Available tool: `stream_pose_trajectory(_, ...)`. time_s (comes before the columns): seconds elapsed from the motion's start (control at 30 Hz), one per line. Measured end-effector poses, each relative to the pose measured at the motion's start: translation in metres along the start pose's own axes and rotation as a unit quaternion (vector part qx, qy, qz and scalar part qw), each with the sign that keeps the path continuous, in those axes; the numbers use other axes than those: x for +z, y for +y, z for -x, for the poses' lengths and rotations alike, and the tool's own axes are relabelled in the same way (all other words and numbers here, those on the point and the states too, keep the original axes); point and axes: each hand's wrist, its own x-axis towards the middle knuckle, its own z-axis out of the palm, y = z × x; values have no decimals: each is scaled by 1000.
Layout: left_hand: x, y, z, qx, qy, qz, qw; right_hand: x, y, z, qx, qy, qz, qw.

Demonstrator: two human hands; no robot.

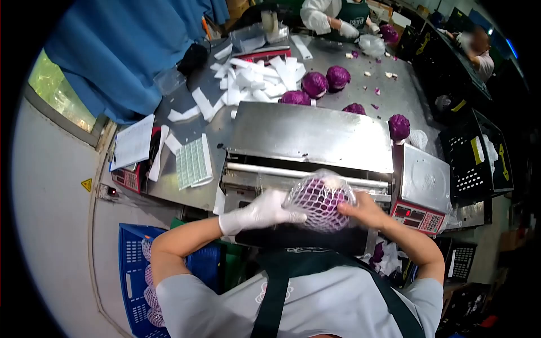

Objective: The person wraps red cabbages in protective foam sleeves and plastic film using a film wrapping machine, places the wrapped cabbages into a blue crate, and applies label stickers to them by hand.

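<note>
Netted cabbage: the purple cabbage [320, 204] is just below frame centre, between both hands, apparently under clear film; judged risk: smooth film over a round head could let it roll or slip.
Left fingers: your gloved left hand [260, 210] is part-open, curved round the cabbage's left side, thumb forward; loose glove material could snag in the netting.
Right fingers: your bare right hand [365, 210] is part-open round the right side, thumb pressing the front; other fingertips are hidden, so you cannot verify their hold. A hard thumb press could tear film.
Roller: the pale bar [304, 172] lies just beyond the cabbage; pushing forward could knock it or catch film. Contact: cannot tell.
Scale: red-based, at right of frame [424, 176], near your right hand; an elbow swung outward could bump it.
Loose cabbages: upper centre, unwrapped [314, 85]; round, so a table jolt could roll them.
</note>
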Motion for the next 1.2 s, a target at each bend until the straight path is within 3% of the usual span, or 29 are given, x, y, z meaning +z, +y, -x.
stream_pose_trajectory(0.03,9,-3,12,-126,-87,83,985,10,8,14,140,-51,-36,988)
stream_pose_trajectory(0.13,42,-47,11,-273,-181,272,905,47,37,18,271,-114,-221,930)
stream_pose_trajectory(0.17,47,-55,9,-260,-196,304,895,44,48,14,280,-177,-213,919)
stream_pose_trajectory(0.33,60,-65,18,-274,-128,161,940,47,63,33,249,-145,-181,940)
stream_pose_trajectory(0.37,68,-61,26,-248,-43,118,960,49,72,43,250,-88,-221,938)
stream_pose_trajectory(0.43,78,-61,46,-155,67,-67,983,46,78,72,127,-6,-73,989)
stream_pose_trajectory(0.47,87,-63,55,-74,161,-153,972,45,87,85,80,-38,-48,995)
stream_pose_trajectory(0.5,92,-65,62,-55,203,-204,956,48,96,98,33,-69,-24,997)
stream_pose_trajectory(0.53,96,-61,69,-89,190,-204,956,64,97,109,49,-4,-101,994)
stream_pose_trajectory(0.57,98,-54,74,-123,174,-205,955,77,101,112,-8,49,-147,988)
stream_pose_trajectory(0.6,100,-50,77,-127,167,-201,957,85,98,114,-28,123,-126,984)
stream_pose_trajectory(0.7,109,-52,74,-29,242,-179,953,95,81,96,-36,361,-156,919)
stream_pose_trajectory(0.77,103,-64,69,-13,317,-191,929,73,83,81,-38,441,-85,893)
stream_pose_trajectory(0.8,94,-88,62,0,368,-187,911,60,97,71,-51,470,15,881)
stream_pose_trajectory(0.83,85,-113,52,13,419,-183,889,54,115,66,-98,479,114,865)
stream_pose_trajectory(0.9,76,-129,33,78,444,-393,801,53,149,57,-151,474,250,831)
stream_pose_trajectory(0.93,81,-133,21,112,426,-534,721,53,158,57,-118,460,342,811)
stream_pose_trajectory(0.97,90,-127,9,104,397,-569,712,55,165,59,-99,430,421,792)
stream_pose_trajectory(1.0,100,-120,-8,102,401,-497,763,57,169,61,-119,422,446,780)
stream_pose_trajectory(1.07,117,-104,-31,160,367,-454,796,61,173,58,-139,404,492,758)
stream_pose_trajectory(1.1,131,-108,-44,160,425,-380,806,61,172,57,-143,405,493,756)
stream_pose_trajectory(1.17,139,-104,-54,194,442,-313,818,64,167,54,-175,379,461,783)
stream_pose_trajectory(1.2,143,-103,-56,206,431,-221,850,66,163,54,-203,371,424,801)
